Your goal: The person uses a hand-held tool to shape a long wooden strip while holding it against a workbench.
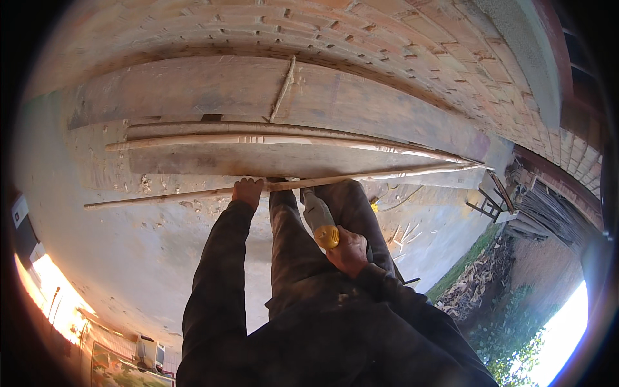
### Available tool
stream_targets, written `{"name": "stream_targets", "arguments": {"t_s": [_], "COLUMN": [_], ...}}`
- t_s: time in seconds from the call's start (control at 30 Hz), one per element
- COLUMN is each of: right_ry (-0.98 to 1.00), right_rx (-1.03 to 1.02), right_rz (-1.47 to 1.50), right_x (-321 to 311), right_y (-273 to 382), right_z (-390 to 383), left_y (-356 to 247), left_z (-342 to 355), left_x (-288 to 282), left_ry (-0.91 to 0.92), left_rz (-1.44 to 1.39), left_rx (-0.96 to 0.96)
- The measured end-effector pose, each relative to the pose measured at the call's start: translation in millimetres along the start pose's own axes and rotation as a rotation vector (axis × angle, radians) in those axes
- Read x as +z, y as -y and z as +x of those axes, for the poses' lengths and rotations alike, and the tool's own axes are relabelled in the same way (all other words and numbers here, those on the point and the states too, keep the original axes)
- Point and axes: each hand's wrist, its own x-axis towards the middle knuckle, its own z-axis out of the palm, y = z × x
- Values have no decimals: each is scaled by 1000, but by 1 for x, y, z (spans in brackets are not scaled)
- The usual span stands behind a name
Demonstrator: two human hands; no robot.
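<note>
A long, thin wooden pole (361, 176) lies crosswise in front of me, over my thighs. My left hand (247, 192) is closed around it left of my legs. In my right hand (349, 251) is a power drill (318, 214) with a grey body and a yellow rear cap, gripped by its handle. Its front end points away from me, towards the pole between my knees. I cannot make out the bit or whether it touches the wood. Beyond the held pole, more long poles (213, 139) lie side by side across a wide plank (187, 161).
Another broad board (180, 87) lies by the brick wall (387, 39), with a short stick (282, 90) across it. Wood chips (403, 237) litter the concrete floor. At the right are a small metal frame (487, 205), a heap of long rods (548, 209) and scrap wood (474, 277).
</note>
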Motion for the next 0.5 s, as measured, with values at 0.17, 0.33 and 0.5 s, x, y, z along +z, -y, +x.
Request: {"name": "stream_targets", "arguments": {"t_s": [0.17,0.33,0.5], "right_ry": [35,82,100], "right_rx": [47,35,18], "right_rz": [23,-22,-21], "right_x": [-9,-11,1], "right_y": [3,0,-12], "right_z": [1,0,-5], "left_y": [8,4,5], "left_z": [-9,-17,-20], "left_x": [1,15,10], "left_ry": [67,83,137], "left_rz": [-69,-141,-205], "left_rx": [48,21,-13]}}
